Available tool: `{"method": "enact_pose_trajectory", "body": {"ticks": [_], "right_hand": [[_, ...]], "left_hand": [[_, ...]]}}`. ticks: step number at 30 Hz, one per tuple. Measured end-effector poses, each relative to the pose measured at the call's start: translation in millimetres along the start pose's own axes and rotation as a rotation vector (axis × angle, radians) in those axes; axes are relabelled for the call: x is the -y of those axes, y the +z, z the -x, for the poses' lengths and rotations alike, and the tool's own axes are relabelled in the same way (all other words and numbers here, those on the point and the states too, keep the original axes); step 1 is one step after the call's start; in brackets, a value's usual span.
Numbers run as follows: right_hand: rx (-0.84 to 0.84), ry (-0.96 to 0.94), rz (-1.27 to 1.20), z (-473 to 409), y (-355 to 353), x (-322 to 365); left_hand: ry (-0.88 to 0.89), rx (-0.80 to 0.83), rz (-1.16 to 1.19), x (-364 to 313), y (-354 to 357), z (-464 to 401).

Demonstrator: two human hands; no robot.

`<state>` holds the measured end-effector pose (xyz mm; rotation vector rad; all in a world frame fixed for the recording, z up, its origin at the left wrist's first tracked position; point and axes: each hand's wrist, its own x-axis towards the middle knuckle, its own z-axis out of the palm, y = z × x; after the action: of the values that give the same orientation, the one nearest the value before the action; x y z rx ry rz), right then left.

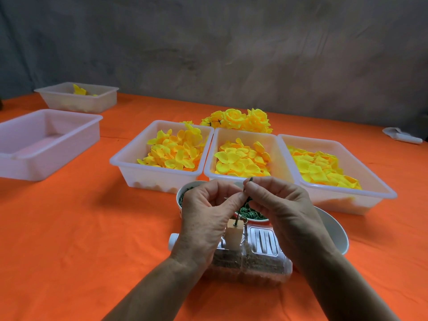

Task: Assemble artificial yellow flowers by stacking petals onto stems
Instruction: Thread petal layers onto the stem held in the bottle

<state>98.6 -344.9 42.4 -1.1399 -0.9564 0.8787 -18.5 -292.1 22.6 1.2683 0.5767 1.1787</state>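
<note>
A thin dark green stem (246, 189) stands upright, pinched between fingertips; behind it, loose yellow petals (243, 159) fill three white tubs, finished yellow flowers (240, 119) heaped beyond.

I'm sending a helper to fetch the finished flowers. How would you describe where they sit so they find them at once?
On the orange table, find the row of three white bins of loose yellow petals; the middle bin is the guide. Just behind its far rim lies the cluster of finished yellow flowers. Unlike the flat petals in the bins, these are full rose-like blooms lying on the cloth itself.
</note>
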Motion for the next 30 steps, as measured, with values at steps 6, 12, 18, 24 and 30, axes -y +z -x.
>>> {"method": "enact_pose_trajectory", "body": {"ticks": [6, 12, 18, 24, 30], "right_hand": [[-0.018, 0.148, -0.243, -3.4, 6.3, -0.4], [-0.067, 0.313, -0.404, -5.7, 9.9, -5.5], [-0.052, 0.274, -0.383, -4.5, 12.6, -3.9], [-0.043, 0.151, -0.298, -2.7, 10.6, -6.0], [-0.076, -0.108, -0.039, 0.5, 10.3, -9.2]], "left_hand": [[-0.007, -0.007, 0.030, 3.2, 2.4, -2.0], [-0.006, -0.018, 0.062, 3.9, 3.3, -2.0], [-0.017, -0.023, 0.089, 4.8, 3.9, -2.3], [-0.015, -0.018, 0.079, 5.8, 3.1, -2.3], [-0.002, -0.010, 0.032, 3.4, 1.1, -1.0]]}}
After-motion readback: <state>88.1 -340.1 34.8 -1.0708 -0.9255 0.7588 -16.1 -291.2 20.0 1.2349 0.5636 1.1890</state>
